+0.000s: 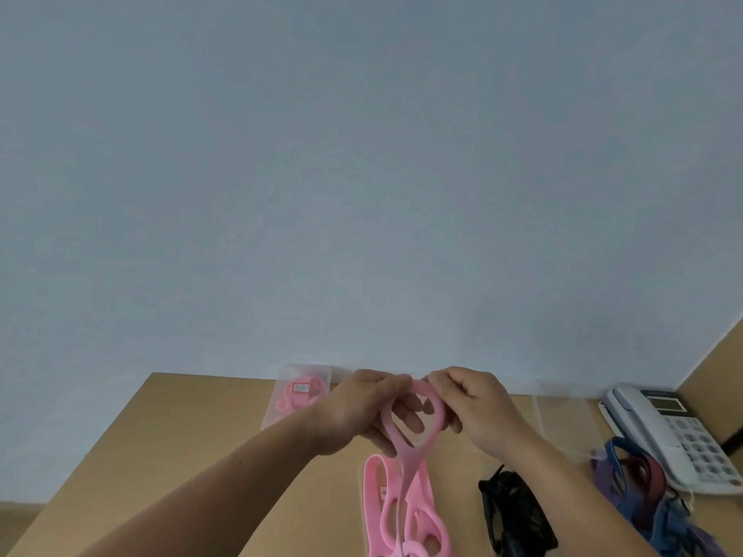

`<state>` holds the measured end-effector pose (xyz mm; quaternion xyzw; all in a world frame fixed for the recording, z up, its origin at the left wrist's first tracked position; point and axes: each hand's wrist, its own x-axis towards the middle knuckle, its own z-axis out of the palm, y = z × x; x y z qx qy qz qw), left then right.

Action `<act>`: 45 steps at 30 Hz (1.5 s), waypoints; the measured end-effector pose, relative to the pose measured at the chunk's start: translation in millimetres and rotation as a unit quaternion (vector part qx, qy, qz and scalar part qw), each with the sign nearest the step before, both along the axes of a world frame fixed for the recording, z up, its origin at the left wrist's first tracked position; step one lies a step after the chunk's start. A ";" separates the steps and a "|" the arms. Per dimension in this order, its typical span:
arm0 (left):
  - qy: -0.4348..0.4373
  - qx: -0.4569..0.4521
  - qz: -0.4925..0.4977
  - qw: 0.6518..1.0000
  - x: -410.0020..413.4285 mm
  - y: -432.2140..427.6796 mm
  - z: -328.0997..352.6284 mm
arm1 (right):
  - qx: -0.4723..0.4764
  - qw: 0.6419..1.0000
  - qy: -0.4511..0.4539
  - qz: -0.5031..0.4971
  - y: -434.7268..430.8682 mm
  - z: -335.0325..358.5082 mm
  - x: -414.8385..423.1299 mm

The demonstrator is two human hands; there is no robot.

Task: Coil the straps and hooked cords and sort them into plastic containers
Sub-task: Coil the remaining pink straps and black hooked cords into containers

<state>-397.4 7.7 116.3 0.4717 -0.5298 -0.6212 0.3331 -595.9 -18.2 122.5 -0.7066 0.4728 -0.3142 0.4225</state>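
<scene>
Both hands are up over the table [225,444], working one pink strap [403,450].

- Left hand [358,412]: fingers curled, thumb and forefinger pinching the top of the strap's loop. The lower fingers show through the loop, apparently to hold it open.
- Right hand [476,408]: also curled, pinching the same loop top from the other side. The hands are nearly touching.
- Strap: the upper loop is held in the air and the tail hangs down into the pink pile [380,496] on the near edge of the table. The bottom end is cropped, so I can't tell whether it's tangled with the rest.

My read: the first turn of the coil is being formed. Pinching from both sides stops the springy band from popping open, and lifting it lets the tail hang free for winding.

The likely destination is the clear container [283,375] at the back left. It already holds a coiled pink piece, so pink goes with pink. A second clear container [563,424] looks to sit right of centre (faint, hard to be sure).

Not yet sorted: a black bundle [516,512] and a blue/red/purple heap [627,480] beside the desk phone [675,432].

Risk: the band could spring open when one pinch releases.
</scene>
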 end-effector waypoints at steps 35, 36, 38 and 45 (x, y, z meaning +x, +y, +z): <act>0.050 0.008 0.035 0.998 -11.5 -17.0 3.9 | -0.044 0.995 -0.088 0.027 -15.3 -5.6 -10.9; 0.040 0.000 0.036 0.999 -12.2 -17.4 3.5 | -0.019 0.995 -0.090 0.026 -16.5 -6.2 -11.9; 0.027 -0.010 0.023 0.999 -14.3 -18.2 3.3 | 0.014 0.995 -0.089 0.034 -15.9 -5.7 -11.6; 0.050 -0.028 0.042 0.997 -12.4 -23.3 5.2 | 0.019 0.998 -0.047 0.045 -12.2 -4.9 -9.6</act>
